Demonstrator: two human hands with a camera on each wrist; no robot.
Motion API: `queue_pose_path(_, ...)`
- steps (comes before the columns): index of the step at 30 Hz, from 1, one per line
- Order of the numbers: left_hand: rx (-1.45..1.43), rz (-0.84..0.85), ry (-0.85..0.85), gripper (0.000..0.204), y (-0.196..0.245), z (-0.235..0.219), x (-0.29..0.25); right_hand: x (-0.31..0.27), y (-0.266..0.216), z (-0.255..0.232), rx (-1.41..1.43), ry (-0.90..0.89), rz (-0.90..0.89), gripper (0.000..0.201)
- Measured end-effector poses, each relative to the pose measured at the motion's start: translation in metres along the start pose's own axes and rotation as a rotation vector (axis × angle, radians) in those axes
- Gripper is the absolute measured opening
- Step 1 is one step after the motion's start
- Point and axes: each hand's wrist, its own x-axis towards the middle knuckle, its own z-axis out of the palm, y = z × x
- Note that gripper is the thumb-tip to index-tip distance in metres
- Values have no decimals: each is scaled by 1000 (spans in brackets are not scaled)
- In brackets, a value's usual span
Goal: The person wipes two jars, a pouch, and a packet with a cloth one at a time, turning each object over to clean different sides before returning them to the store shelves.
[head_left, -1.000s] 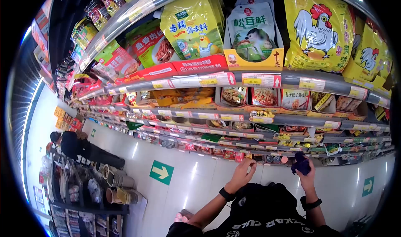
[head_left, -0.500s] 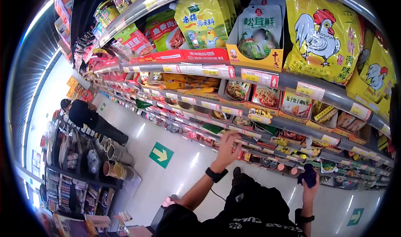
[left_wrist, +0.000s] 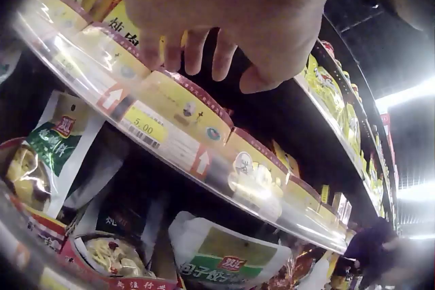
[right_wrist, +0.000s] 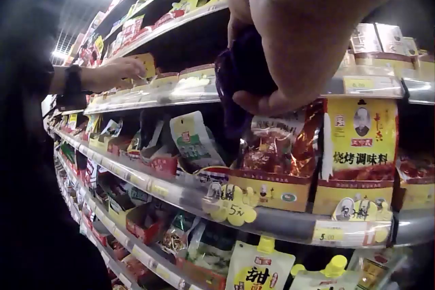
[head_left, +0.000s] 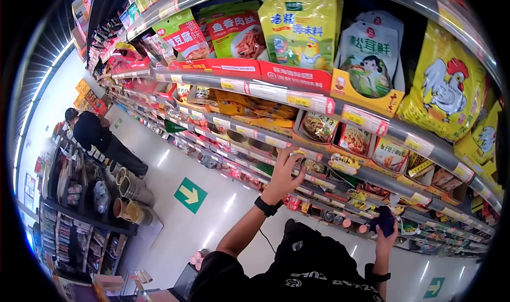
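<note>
My left hand (head_left: 286,178) is up at a shelf of seasoning packets, fingers spread and slightly bent. In the left wrist view, that left hand (left_wrist: 231,11) reaches over the front of a row of yellow display boxes (left_wrist: 187,110), fingertips just behind their rim. A yellow packet (left_wrist: 121,26) stands beside the fingers, and a similar yellow packet (right_wrist: 147,64) shows by them in the right wrist view. My right hand (head_left: 387,239) grips a bunched dark purple cloth (head_left: 383,221), held in front of the lower shelves; the cloth (right_wrist: 239,79) is partly hidden behind the fingers.
Above, a shelf holds yellow chicken-seasoning bags (head_left: 300,31) and a green-white pouch (head_left: 371,57). Price-tag rails (head_left: 255,89) run along each shelf edge. To the left stand a dark rack (head_left: 69,195), stacked bins (head_left: 130,187) and another person (head_left: 95,137). A green arrow sign (head_left: 190,195) marks the floor.
My left hand has risen and moved forward to the shelf, its fingers spreading. The right hand keeps its grip on the cloth. The head view has tilted and turned left.
</note>
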Motion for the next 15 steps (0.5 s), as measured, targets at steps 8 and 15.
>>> queue_pose_path(8, -103, 91, -83, 36, -24, 0, 7, 10, -39, 86, 88, -111, -52, 60)
queue_pose_path(15, -282, 116, -114, 35, -31, 9, 24, 8, -30, 117, 73, -62, -71, 63)
